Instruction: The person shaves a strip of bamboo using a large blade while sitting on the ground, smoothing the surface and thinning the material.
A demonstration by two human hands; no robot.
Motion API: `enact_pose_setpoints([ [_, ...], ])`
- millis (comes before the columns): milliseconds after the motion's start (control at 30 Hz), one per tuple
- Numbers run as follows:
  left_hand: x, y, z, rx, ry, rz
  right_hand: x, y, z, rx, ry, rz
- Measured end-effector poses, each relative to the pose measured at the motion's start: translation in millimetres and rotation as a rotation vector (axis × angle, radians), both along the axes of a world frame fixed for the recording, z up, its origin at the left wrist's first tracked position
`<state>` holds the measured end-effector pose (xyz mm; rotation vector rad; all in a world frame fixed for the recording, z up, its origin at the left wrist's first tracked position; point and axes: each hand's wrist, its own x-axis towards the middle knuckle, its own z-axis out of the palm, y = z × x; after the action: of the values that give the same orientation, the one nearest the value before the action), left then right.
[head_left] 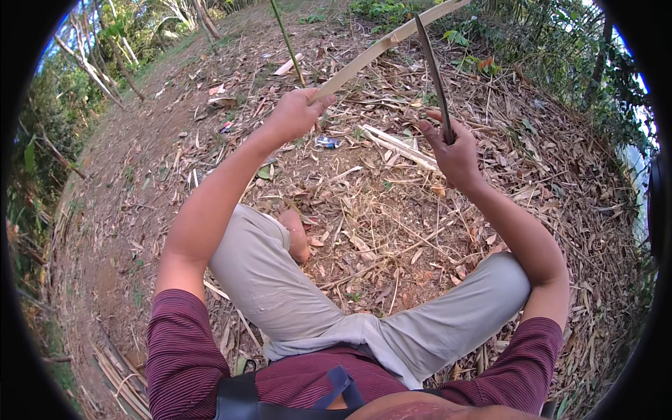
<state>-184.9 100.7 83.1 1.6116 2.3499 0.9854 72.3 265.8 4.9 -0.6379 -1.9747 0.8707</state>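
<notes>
My left hand (294,114) is closed round the near end of a long, pale split bamboo strip (364,61), which slants up to the right and runs out at the top edge. In my right hand (453,150) is the handle of a long dark-bladed knife (432,66), its blade pointing up and away. Near its tip the blade crosses the bamboo strip in the picture; whether they touch I cannot tell. A thin green stem (285,43) rises just beyond my left hand, and I cannot tell if it is held too.
Pale split pieces (400,147) lie on the leaf-strewn ground, near a small blue crumpled wrapper or can (327,142). My bent legs (280,294) frame shavings and dry leaves. A tied bundle of strips (122,385) lies at lower left. Bushes (560,56) and thin trees (91,66) surround the slope.
</notes>
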Motion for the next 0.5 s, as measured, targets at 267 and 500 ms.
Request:
enact_pose_setpoints([
  [267, 82, 8, 5, 0.172, 0.128, -0.314, -3, -41, 29, -0.183, 0.19, 0.19],
  [500, 111, 4, 6, -0.045, -0.327, -0.467, 14, -48, 59, -0.252, 0.465, 0.186],
])
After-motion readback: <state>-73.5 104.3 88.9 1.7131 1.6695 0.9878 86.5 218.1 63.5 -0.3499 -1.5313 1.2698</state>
